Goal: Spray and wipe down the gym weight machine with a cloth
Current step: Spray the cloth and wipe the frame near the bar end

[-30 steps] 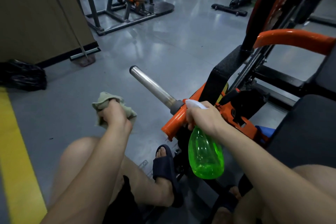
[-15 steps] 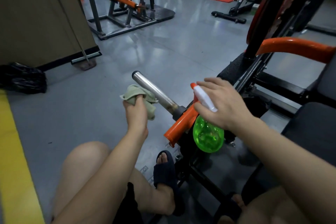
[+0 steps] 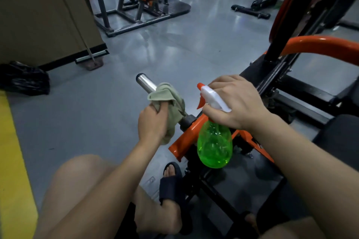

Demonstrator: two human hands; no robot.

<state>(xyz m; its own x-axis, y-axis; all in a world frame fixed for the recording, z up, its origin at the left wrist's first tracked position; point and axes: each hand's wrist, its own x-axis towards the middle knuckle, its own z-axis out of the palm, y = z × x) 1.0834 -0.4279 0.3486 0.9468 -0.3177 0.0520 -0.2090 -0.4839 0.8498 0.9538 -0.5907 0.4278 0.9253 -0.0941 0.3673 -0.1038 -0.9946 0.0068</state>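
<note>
**Bar** [image 3: 146, 83]: polished steel loading peg of the weight machine, fixed at a dark collar [image 3: 188, 120] on the orange arm [image 3: 184, 141]. Its long axis runs from the collar up and to the left, away from the person, to a free tip above the floor [image 3: 97, 122]

**Cloth** [image 3: 171, 97]: pale green and bunched, draped over the collar half of the bar and touching the steel. The tip half beyond it is bare

**Left grip** [image 3: 152, 123]: fingers curled round the cloth from the near side, pinching it against the bar. It is the nearer of the two to the steel

**Right grip** [image 3: 239, 101]: fingers curled over the white head of the spray bottle [image 3: 214, 147], which is green and translucent and hangs upright just beside the orange arm. The nozzle [image 3: 200, 85] points left toward the cloth. Whether a finger rests on the trigger cannot be told

**Governing relation:** the uncovered steel lies beyond the left grip along the bar's axis, toward the free tip. The likely next stroke is a slide outward on that line, and the bottle at the collar end stands apart from that path

**Stage, judged:** wiping of the bar is in hand; the seat and frame to the right probably remain
</note>
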